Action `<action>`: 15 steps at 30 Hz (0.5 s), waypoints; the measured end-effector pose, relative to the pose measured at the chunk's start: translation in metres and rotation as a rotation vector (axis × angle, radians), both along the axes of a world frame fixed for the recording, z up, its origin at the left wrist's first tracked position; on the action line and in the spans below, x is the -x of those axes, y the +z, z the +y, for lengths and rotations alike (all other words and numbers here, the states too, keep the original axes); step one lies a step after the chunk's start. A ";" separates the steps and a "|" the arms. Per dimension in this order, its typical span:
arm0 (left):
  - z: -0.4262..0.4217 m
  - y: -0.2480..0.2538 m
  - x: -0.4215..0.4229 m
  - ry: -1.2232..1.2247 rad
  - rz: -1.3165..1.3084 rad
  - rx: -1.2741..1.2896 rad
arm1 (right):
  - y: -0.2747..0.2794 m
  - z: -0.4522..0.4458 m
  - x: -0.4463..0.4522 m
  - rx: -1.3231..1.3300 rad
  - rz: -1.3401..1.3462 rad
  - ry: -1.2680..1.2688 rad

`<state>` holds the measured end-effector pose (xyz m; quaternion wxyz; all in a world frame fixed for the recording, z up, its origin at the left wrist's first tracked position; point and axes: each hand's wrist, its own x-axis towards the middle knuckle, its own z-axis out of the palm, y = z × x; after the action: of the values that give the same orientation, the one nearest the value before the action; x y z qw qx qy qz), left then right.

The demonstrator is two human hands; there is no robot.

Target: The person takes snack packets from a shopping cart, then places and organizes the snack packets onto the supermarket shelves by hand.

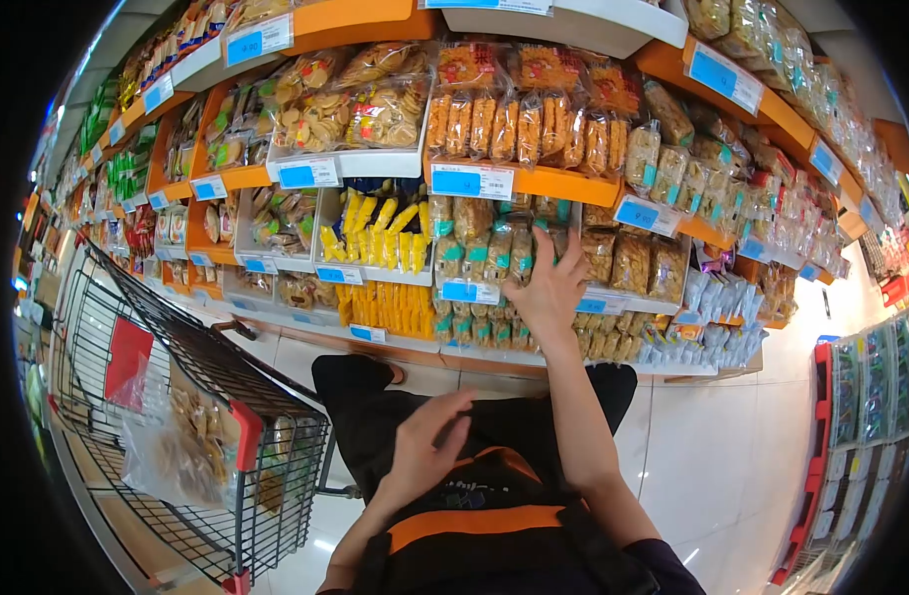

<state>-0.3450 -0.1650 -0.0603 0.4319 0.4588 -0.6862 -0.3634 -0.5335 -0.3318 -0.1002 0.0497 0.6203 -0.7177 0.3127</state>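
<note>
My right hand reaches to the lower shelf, thumb and fingers spread at a row of clear snack packs with teal labels. The fingertips are at the right end of that row; whether they press on a pack I cannot make out. Just right of the hand stand clear packs of brown snacks. My left hand hovers over my lap, loosely open with the thumb apart and nothing in it.
A wire shopping cart with red corners stands at my left, holding bagged goods. Yellow snack packs and orange stick packs fill neighbouring shelf bins. At far right is a red-edged rack.
</note>
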 end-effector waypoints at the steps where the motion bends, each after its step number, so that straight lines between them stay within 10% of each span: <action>1: 0.000 -0.001 0.006 -0.043 0.001 0.001 | 0.001 -0.001 0.001 -0.019 -0.011 0.009; 15: 0.009 -0.009 -0.002 -0.121 0.094 -0.163 | 0.034 0.040 0.018 0.171 -0.585 0.077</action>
<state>-0.3425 -0.1560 -0.0688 0.4021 0.4328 -0.6597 -0.4646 -0.5515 -0.2916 -0.0657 -0.1188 0.5241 -0.6486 0.5390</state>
